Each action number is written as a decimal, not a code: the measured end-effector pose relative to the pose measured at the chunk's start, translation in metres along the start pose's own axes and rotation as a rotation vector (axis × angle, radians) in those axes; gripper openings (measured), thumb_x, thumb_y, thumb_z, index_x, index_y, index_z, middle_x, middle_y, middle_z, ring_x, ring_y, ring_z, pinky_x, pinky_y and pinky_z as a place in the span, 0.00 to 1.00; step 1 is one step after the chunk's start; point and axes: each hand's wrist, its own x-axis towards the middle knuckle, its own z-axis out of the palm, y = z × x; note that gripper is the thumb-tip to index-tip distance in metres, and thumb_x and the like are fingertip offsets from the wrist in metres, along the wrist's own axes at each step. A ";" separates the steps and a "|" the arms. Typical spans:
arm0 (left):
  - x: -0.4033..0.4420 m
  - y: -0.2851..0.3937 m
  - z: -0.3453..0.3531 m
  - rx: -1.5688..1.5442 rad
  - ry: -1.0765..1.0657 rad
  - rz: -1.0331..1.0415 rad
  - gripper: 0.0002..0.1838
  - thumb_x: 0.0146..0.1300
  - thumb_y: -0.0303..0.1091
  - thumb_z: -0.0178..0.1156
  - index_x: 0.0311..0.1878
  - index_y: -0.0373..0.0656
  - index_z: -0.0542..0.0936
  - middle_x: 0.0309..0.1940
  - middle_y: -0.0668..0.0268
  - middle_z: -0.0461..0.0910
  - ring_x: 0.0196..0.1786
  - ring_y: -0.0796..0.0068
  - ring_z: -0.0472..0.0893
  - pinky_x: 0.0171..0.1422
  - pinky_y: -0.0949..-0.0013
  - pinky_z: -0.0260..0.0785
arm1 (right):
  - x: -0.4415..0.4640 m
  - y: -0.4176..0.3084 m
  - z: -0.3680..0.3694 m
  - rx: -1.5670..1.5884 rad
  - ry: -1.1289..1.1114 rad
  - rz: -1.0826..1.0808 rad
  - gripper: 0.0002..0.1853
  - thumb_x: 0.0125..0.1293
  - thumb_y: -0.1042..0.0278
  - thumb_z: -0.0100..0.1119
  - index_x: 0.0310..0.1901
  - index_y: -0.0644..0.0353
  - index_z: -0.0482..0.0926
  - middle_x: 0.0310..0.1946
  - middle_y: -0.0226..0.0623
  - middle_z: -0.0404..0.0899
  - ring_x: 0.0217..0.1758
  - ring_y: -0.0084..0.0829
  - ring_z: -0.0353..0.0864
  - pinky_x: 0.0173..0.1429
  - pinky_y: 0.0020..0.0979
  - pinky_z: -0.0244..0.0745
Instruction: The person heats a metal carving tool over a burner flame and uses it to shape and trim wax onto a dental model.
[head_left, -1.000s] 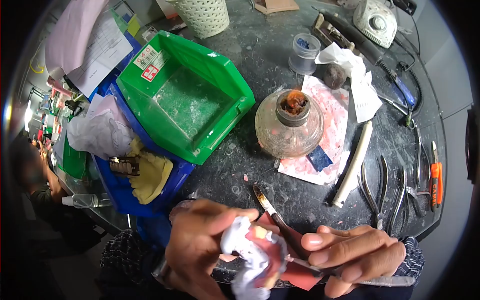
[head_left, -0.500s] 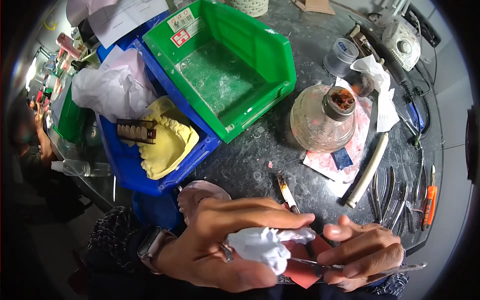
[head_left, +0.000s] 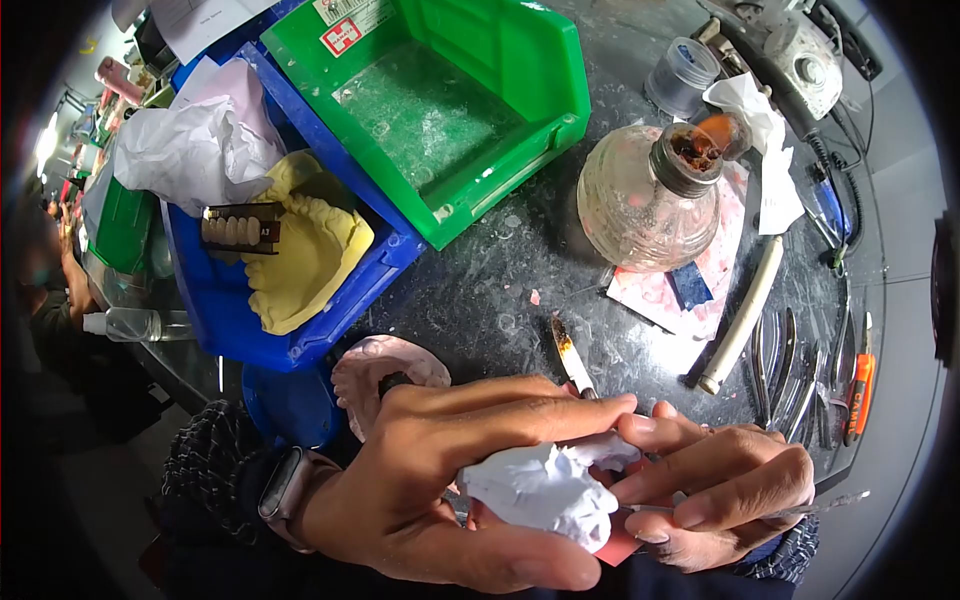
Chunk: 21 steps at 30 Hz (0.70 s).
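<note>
My left hand (head_left: 440, 490) is closed around a white plaster dental cast (head_left: 540, 492), the thumb along its near side and the fingers over its far side. My right hand (head_left: 725, 485) grips a thin metal hand tool (head_left: 840, 503), whose end sticks out to the right. The tool's working tip is hidden near the cast. The right fingertips are against the cast's right edge. A pinkish-red sheet (head_left: 618, 548) shows under the cast. Just beyond the hands lies a wax knife (head_left: 570, 358) with a stained blade. A pink dental cast (head_left: 385, 362) sits beyond my left hand.
A blue bin (head_left: 235, 335) holds a yellow cast (head_left: 315, 255), a tooth card (head_left: 240, 230) and crumpled paper (head_left: 190, 150). Behind stands a green bin (head_left: 470, 195). A glass spirit burner (head_left: 645, 200), a pale tube (head_left: 740, 320), pliers (head_left: 785, 360) and an orange-handled cutter (head_left: 860, 395) lie right.
My right fingers have moved in against the white cast, and the cast has tilted slightly. The tool's shaft between cast and fingers is now mostly covered. The whole view has shifted a little.
</note>
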 end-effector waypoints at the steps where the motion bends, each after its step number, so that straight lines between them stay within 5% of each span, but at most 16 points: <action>1: 0.000 0.001 0.001 0.008 0.013 -0.024 0.48 0.51 0.68 0.44 0.48 0.19 0.68 0.41 0.42 0.74 0.38 0.61 0.79 0.38 0.67 0.73 | 0.000 0.001 0.001 0.003 0.008 -0.006 0.16 0.46 0.81 0.65 0.34 0.61 0.67 0.30 0.51 0.77 0.49 0.48 0.74 0.60 0.43 0.61; 11: 0.002 0.002 -0.001 0.030 -0.010 -0.051 0.52 0.49 0.72 0.42 0.48 0.18 0.67 0.37 0.43 0.75 0.33 0.62 0.79 0.35 0.70 0.73 | 0.002 -0.005 -0.003 -0.070 -0.052 0.018 0.13 0.49 0.81 0.62 0.33 0.64 0.67 0.27 0.53 0.76 0.46 0.51 0.75 0.56 0.46 0.67; 21: 0.002 0.000 -0.003 0.140 -0.036 -0.004 0.55 0.44 0.75 0.42 0.50 0.20 0.67 0.35 0.48 0.77 0.32 0.67 0.80 0.31 0.76 0.69 | -0.002 0.004 0.018 0.038 0.262 0.016 0.16 0.52 0.77 0.61 0.34 0.61 0.61 0.24 0.48 0.76 0.39 0.44 0.79 0.51 0.42 0.72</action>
